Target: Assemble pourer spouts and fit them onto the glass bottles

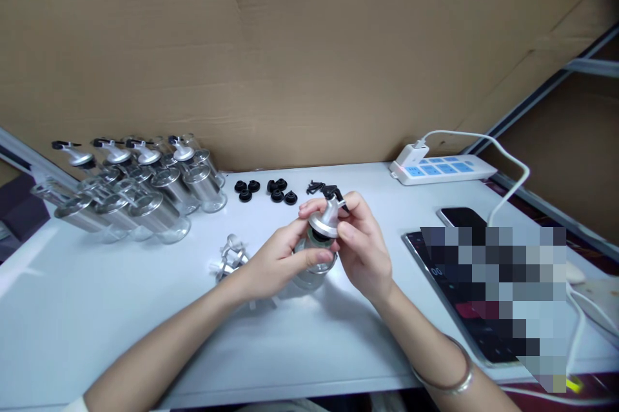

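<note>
A clear glass oil bottle (310, 276) stands at the middle of the table, its neck wrapped by my left hand (283, 254). On its mouth sits a silver pourer cap (323, 225) with a black-tipped spout; a bit of black stopper shows beneath the cap's rim. My right hand (362, 247) pinches this cap and spout from the right side. Loose silver spout parts (233, 254) lie left of my left hand, partly hidden by it. Behind the bottle are several black stoppers (276, 194) and small black spout tips (315, 187).
Several bottles (167, 206) with metal sleeves stand at the back left, some topped with pourers. A power strip (445, 169) with a charger (412, 153) lies at the back right. Nearer are a phone (461, 215) and a tablet (435, 273), partly blurred out. Cardboard (309, 64) walls the back.
</note>
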